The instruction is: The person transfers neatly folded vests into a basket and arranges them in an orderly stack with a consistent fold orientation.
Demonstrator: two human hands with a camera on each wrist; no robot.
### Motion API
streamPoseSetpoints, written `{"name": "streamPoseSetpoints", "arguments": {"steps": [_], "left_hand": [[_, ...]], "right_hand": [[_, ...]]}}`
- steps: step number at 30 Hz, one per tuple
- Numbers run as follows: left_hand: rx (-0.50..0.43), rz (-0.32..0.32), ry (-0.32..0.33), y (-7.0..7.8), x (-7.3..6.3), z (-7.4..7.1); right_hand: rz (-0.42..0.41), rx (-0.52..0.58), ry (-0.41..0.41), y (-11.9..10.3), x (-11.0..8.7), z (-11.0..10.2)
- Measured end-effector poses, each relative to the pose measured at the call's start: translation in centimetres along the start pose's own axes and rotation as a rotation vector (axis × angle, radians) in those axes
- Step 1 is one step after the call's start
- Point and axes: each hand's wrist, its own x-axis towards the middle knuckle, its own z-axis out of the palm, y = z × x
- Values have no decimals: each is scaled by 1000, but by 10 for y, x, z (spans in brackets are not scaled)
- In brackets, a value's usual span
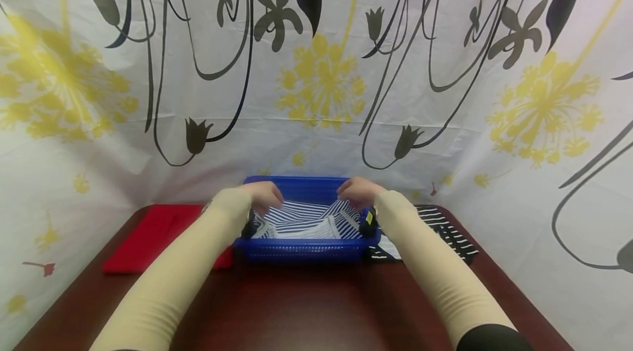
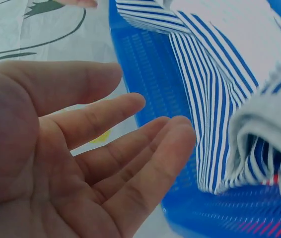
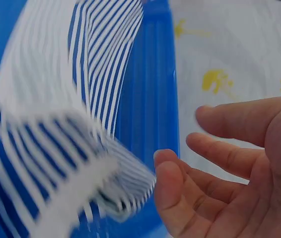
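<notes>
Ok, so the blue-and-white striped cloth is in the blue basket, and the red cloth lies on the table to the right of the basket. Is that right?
Not quite: the red cloth lies on the table to the left of the basket, as the head view shows. The blue-and-white striped cloth is in the blue basket, as you say.

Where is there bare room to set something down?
Bare table lies in front of the blue basket, between the left forearm and right forearm. Above the basket, a gap separates left hand from right hand. The far side is crowded: red cloth left, striped cloth in the basket, black-and-white cloth right.
</notes>
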Motion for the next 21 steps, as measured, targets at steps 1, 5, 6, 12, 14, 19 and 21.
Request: {"name": "streamPoseSetpoints", "arguments": {"steps": [1,5,6,12,14,19,21], "left_hand": [[-15,-1,-11,0,1,2],[-60,-9,-66,-1,5,11],[-65,-15,-81,-1,6,13],[-18,-82,-144,-10,11,20],[19,-101,-153,-13,10,21],[70,-143,-155,-19,9,20],[72,-151,-154,-20,9,20]], "right_hand": [[-1,28,-22,-1,1,2],[28,146,-113,-4,2,11],[46,165,-123,-3,2,13],[130,144,-133,9,4,24],[159,137,-128,13,4,26],[192,132,-155,19,6,29],[184,120,-165,20,7,29]]}}
